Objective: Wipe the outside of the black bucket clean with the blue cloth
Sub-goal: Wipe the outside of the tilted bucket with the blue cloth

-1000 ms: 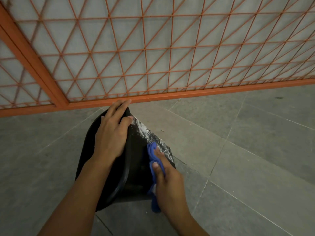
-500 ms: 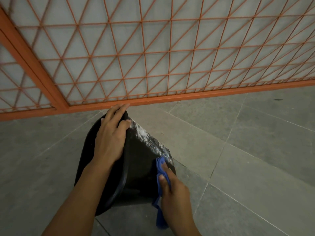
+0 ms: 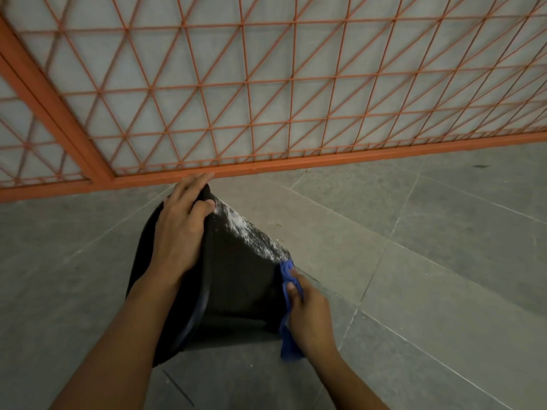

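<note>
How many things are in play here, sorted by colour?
Black: 1, the bucket, steadied at its rim by the left hand
Blue: 1, the cloth, gripped by the right hand
Orange: 1, the metal grille behind
Total: 3

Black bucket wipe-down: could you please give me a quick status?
Left hand grips black bucket rim. Right hand presses blue cloth to outer wall. White residue remains along edge. Nothing in the way.

Matt black bucket (image 3: 236, 279) dusted white, soft blue cloth (image 3: 288, 294), painted metal grille (image 3: 266, 84)
</note>
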Tool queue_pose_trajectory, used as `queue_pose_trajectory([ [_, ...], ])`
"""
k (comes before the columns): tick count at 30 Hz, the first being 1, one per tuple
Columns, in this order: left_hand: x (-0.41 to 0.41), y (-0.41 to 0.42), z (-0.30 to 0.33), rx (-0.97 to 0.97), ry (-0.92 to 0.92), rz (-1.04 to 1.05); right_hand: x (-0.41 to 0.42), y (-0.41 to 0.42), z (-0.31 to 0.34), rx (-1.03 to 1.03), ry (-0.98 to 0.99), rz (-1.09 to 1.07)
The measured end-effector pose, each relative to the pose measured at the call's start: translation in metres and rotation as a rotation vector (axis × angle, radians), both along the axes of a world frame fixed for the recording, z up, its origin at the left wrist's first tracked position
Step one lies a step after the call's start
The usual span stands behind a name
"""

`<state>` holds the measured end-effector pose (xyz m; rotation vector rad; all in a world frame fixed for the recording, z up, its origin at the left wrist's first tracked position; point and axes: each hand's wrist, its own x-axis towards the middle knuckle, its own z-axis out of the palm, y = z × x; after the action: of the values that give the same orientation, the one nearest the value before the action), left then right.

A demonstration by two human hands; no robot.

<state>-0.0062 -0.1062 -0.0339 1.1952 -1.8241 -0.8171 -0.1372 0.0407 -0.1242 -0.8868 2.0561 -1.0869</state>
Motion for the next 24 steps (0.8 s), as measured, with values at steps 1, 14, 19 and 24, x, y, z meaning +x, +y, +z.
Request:
queue_pose_trajectory([
  [1,0.000,0.000,0.000,-0.007,0.005,0.009,-0.006,-0.001,-0.002,0.023,0.009,-0.019],
  [14,-0.005,0.001,0.002,-0.051,-0.030,-0.014,-0.004,0.013,0.001,0.093,0.021,-0.027],
  [19,-0.008,0.002,0.000,-0.054,-0.030,-0.032,0.027,0.017,0.037,-0.158,-0.040,0.135],
  [24,-0.008,-0.001,0.000,-0.028,-0.038,-0.028,0.030,0.009,0.045,-0.250,-0.075,0.142],
])
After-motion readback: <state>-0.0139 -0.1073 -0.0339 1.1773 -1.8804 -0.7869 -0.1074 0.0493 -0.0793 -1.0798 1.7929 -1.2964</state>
